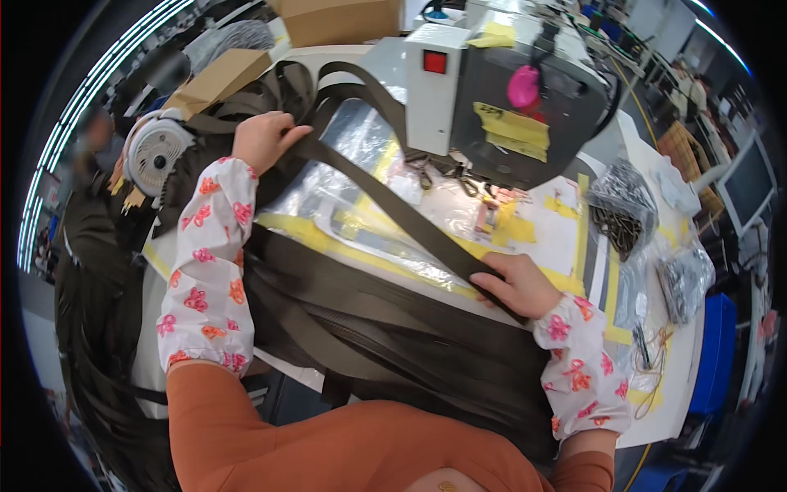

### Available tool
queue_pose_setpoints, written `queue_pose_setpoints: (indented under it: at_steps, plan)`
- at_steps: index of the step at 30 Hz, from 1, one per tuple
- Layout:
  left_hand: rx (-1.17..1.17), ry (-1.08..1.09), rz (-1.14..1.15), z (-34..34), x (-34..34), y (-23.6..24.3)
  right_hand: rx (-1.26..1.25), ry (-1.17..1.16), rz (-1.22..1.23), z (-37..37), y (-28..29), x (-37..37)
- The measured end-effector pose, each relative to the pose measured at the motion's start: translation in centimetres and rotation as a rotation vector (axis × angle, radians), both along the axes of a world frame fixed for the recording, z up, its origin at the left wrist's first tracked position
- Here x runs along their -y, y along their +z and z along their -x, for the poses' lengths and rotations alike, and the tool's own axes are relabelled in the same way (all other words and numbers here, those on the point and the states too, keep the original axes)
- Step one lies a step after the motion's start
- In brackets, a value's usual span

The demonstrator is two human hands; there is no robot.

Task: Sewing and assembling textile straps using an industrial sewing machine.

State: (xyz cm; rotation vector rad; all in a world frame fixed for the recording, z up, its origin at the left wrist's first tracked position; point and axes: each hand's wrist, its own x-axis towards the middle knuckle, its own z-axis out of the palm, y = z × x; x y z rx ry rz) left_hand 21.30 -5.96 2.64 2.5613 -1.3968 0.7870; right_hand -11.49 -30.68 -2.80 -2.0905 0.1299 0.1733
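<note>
A dark olive webbing strap [393,209] runs slantwise across the table between my hands. My left hand [266,141] is closed on its far left end, beside a looped heap of the same webbing [283,86]. Toward the right, my right hand [520,285] pinches the strap between thumb and fingers, close to the table's near edge. A thick bundle of dark straps [393,344] lies between my forearms and hangs over that edge. Behind the strap stands a grey and white sewing machine [508,98], with metal hooks [443,176] lying under its front.
A small white fan [158,156] stands at the left near a cardboard box [221,80]. More dark webbing [98,303] hangs down at the far left. Bags of metal parts [619,213] lie on the right. Beyond them are a blue bin [713,353] and a monitor [748,180].
</note>
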Motion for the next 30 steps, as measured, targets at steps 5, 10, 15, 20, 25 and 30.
queue_pose_setpoints:
  at_steps: [5, 10, 15, 20, 25, 30]
  plan:
    - [0.008, -0.236, 0.045, 6.0, 6.6, 0.4, 0.029, -0.067, -0.012, -1.2, -2.1, -0.9]
    - [-0.598, -0.941, -0.071, 19.0, 11.1, -4.6, 0.331, -0.142, 0.033, -1.2, -2.9, -0.9]
    - [-0.914, -0.778, -0.128, 18.4, 11.6, -5.8, 0.107, -0.045, -0.208, 0.2, -2.0, 1.2]
    - [-0.987, -0.572, -0.066, 16.7, 10.8, -7.1, 0.258, -0.532, 0.517, 2.8, -0.7, 8.7]
    - [-1.008, -0.551, 0.095, 16.3, 11.8, -7.8, 0.144, -0.912, 1.039, 3.2, -1.7, 16.2]
    - [-1.016, -0.602, 0.048, 16.3, 12.0, -7.6, -0.052, -0.938, 1.129, 2.2, -3.8, 17.6]
